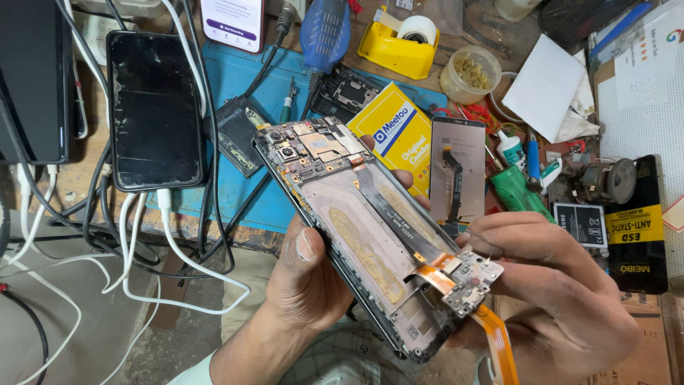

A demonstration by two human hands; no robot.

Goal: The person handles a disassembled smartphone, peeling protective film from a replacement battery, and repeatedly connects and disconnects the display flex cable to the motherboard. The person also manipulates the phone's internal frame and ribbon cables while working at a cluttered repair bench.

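An opened smartphone (pixel 356 228) with its back cover off lies tilted in my left hand (pixel 303 281), thumb on its left edge, fingertips showing past its right edge. Its main circuit board (pixel 306 150) sits at the far end and a black flex strip (pixel 388 210) runs down the middle. My right hand (pixel 563 285) pinches a small charging board (pixel 470 278) at the phone's lower end. An orange ribbon cable (pixel 495 342) hangs from that board.
A black phone (pixel 153 107) on a white cable lies on the blue mat (pixel 235 78) at left. Behind are a yellow box (pixel 395 132), a spare screen panel (pixel 458 167), a yellow tape dispenser (pixel 402 39), a jar (pixel 469 75), a green screwdriver (pixel 516 189) and a battery (pixel 581 222).
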